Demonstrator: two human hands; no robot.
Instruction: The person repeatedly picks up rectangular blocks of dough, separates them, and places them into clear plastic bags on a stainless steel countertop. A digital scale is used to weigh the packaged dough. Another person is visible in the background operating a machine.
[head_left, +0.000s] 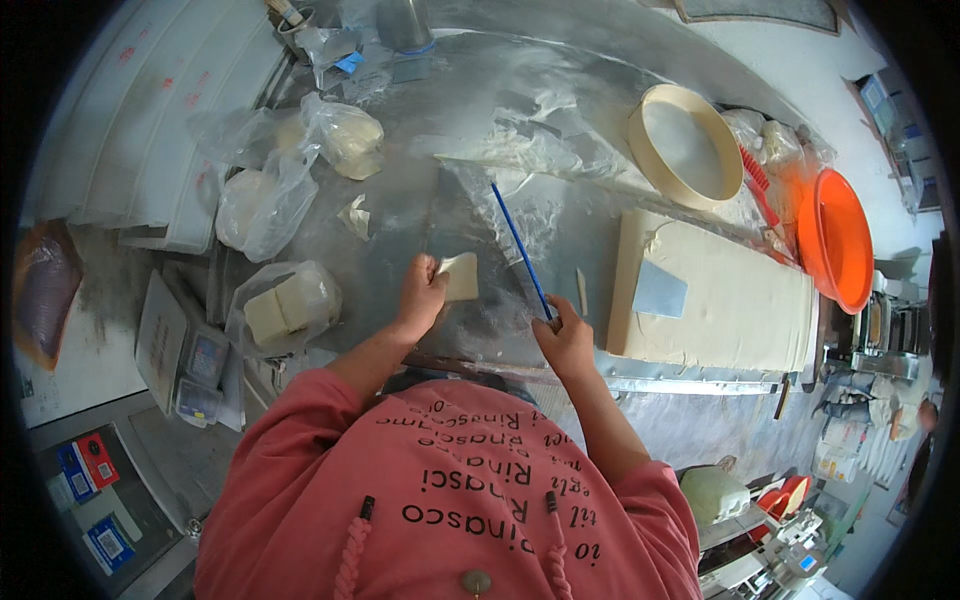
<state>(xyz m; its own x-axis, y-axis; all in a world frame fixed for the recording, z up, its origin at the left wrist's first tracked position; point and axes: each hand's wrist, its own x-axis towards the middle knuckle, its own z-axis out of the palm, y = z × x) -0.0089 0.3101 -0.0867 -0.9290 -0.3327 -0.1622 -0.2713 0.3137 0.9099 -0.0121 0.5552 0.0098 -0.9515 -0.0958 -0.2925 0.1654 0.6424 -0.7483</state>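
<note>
My left hand (423, 294) pinches the left edge of a small pale dough piece (461, 276), its upper corner curling, over the metal worktop (390, 247). A thin blue stick (519, 238), long and straight, is gripped at its near end by my right hand (564, 334); its far end points up and left over a floured patch. Just right of that hand lies a narrow dough strip (581, 291). Farther right is a large, thick dough slab (735, 300) with a grey flat scraper blade (660, 289) on top. A crumpled dough scrap (355, 217) lies beyond my left hand.
Plastic bags with dough (289, 307) lie at left, others (349, 139) farther back. Stacked white trays (142, 112) stand at far left. Behind the slab are a round sieve (646, 146), a red brush (759, 191) and an orange basin (847, 240). A person (870, 401) appears at far right.
</note>
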